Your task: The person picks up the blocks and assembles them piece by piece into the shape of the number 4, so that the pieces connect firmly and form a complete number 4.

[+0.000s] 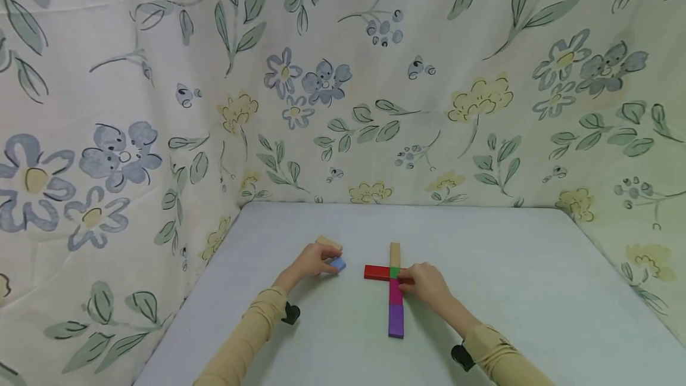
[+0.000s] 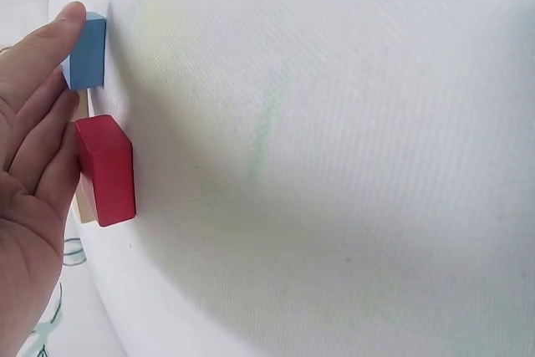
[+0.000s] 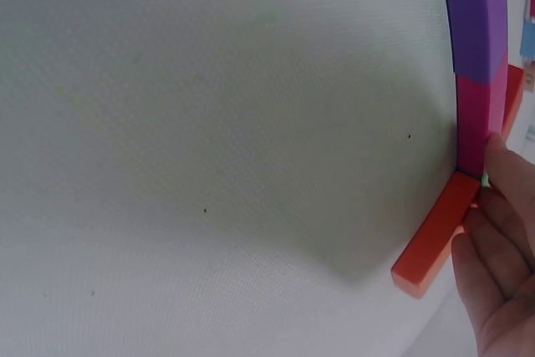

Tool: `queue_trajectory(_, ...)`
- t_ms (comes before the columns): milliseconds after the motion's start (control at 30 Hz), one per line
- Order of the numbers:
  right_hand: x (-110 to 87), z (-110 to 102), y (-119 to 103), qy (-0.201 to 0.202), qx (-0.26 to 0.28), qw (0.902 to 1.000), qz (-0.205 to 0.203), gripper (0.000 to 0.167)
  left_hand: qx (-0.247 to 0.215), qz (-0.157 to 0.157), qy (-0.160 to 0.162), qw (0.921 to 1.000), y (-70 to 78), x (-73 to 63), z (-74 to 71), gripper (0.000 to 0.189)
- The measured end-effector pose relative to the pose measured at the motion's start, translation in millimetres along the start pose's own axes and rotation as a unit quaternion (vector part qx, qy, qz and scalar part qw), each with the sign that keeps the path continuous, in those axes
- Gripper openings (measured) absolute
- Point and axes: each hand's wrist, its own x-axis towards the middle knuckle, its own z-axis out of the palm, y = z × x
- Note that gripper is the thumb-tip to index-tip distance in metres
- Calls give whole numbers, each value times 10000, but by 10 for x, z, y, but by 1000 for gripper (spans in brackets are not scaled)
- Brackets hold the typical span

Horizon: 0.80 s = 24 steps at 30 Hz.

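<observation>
My left hand [image 1: 312, 260] pinches a small blue block [image 1: 337, 264] between thumb and fingers, left of a cross of coloured blocks. In the left wrist view a red block [image 2: 107, 171] stands beside the lower fingers; the left hand hides it in the head view. A tan block [image 1: 329, 242] lies just beyond the left fingertips. My right hand [image 1: 426, 282] holds the orange block [image 3: 435, 236] that forms the cross's right arm, thumb tip at the magenta block [image 1: 395, 292]. A green block [image 1: 395, 273] sits at the crossing, partly covered by the fingers.
The cross also has a tan block [image 1: 395, 253] at its far end, a red block [image 1: 377, 272] as left arm and a purple block [image 1: 396, 321] at its near end. All lie on a white table [image 1: 509, 255], with a floral cloth [image 1: 375, 76] hanging behind.
</observation>
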Motion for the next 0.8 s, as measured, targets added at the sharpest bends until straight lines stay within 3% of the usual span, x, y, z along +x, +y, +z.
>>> queue_trajectory(800,4,-11,-8,-56,25,10000,-30,18,34,33,175,9998,-20,-2,44,38)
